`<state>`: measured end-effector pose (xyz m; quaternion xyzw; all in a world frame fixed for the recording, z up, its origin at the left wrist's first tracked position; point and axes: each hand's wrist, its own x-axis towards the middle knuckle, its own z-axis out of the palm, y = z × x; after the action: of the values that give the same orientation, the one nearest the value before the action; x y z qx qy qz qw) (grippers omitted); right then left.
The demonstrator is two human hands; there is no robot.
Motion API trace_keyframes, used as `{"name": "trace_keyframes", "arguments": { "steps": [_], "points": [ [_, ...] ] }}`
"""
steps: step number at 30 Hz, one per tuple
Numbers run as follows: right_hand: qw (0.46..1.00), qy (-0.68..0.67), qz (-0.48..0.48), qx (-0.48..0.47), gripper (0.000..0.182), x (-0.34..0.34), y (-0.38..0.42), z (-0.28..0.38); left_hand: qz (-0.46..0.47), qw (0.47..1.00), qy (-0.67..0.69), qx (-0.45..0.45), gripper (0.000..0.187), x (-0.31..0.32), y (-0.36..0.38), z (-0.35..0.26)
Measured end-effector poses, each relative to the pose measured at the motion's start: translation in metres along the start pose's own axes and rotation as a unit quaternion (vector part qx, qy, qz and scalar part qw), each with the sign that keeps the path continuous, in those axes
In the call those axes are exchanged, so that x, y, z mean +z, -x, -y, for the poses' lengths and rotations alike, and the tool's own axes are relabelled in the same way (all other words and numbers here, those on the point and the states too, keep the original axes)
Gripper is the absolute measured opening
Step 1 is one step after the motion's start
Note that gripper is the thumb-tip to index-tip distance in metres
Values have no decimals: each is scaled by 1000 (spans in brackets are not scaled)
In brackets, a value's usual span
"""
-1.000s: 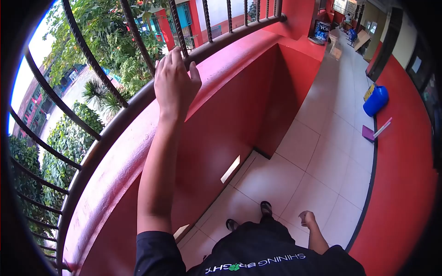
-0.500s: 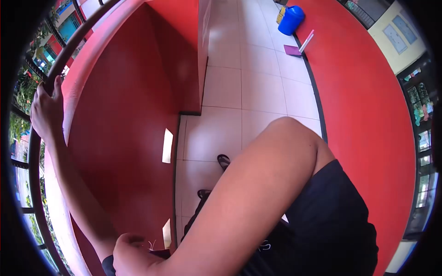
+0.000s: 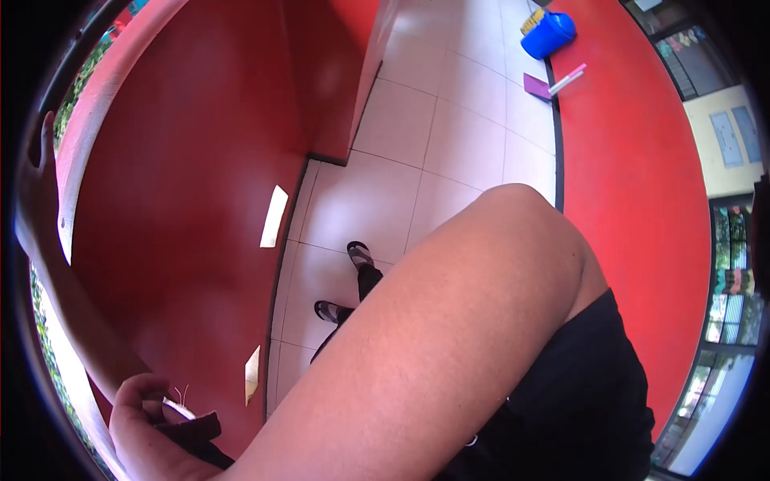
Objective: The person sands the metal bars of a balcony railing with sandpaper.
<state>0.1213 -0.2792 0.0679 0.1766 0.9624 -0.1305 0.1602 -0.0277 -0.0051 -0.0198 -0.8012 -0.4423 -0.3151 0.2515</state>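
At the far left edge, my left hand is at the dark metal railing, its thumb raised on one side and the rail running into its grip. The fingers are mostly lost in the dark rim of the view. My right arm crosses my body, and my right hand is by my left upper arm at the lower left. Its fingers curl around a dark reddish piece of cloth with loose pale threads at its end. Part of the cloth is hidden in the hand.
A red low wall runs beneath the railing. My sandalled feet stand on the tiled floor. Opposite is another red wall with windows above. A blue bin and a purple dustpan stand along it.
The view has swung, so the left hand and railing now lie nearer the left edge. My right hand appears farther left and higher, with more of the cloth showing.
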Motion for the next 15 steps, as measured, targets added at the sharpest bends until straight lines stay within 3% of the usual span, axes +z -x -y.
{"name": "trace_keyframes", "arguments": {
  "steps": [1,3,5,6,7,8,9,10,11,13,15],
  "points": [
    [1000,10,-2,-17,40,3,-8,-3,-6,1000,-5,-4,42,4,1,8],
    [986,-3,-165,15,16,26,-37,-13,-31,998,-37,-29,41,1,3,10],
    [906,-313,-284,-32,20,74,-17,-46,-64,994,-83,-27,34,-10,4,-1],
    [841,-303,-444,-63,27,116,-23,-64,-45,992,-109,-36,32,-26,6,-16],
    [783,-475,-385,-113,27,135,-23,-91,-1,996,-65,-59,32,-31,7,-8],
    [704,-646,-293,-41,31,175,-19,-114,-52,995,-79,-6,32,-47,10,-10],
    [602,-750,-259,87,34,224,-24,-137,-97,991,-82,47,32,-62,17,-11],
    [558,-724,-300,274,36,275,-38,-155,-115,990,-76,-2,31,-78,30,-8],
    [493,-676,-372,402,37,314,-45,-170,-129,989,-56,-39,30,-88,41,-8],
    [453,-682,-462,343,28,268,-29,-191,-159,979,-45,-120,25,-97,64,-8],
    [562,-445,-627,305,27,181,-22,-212,-178,968,-54,-168,28,-90,85,-7]
  ]
}}
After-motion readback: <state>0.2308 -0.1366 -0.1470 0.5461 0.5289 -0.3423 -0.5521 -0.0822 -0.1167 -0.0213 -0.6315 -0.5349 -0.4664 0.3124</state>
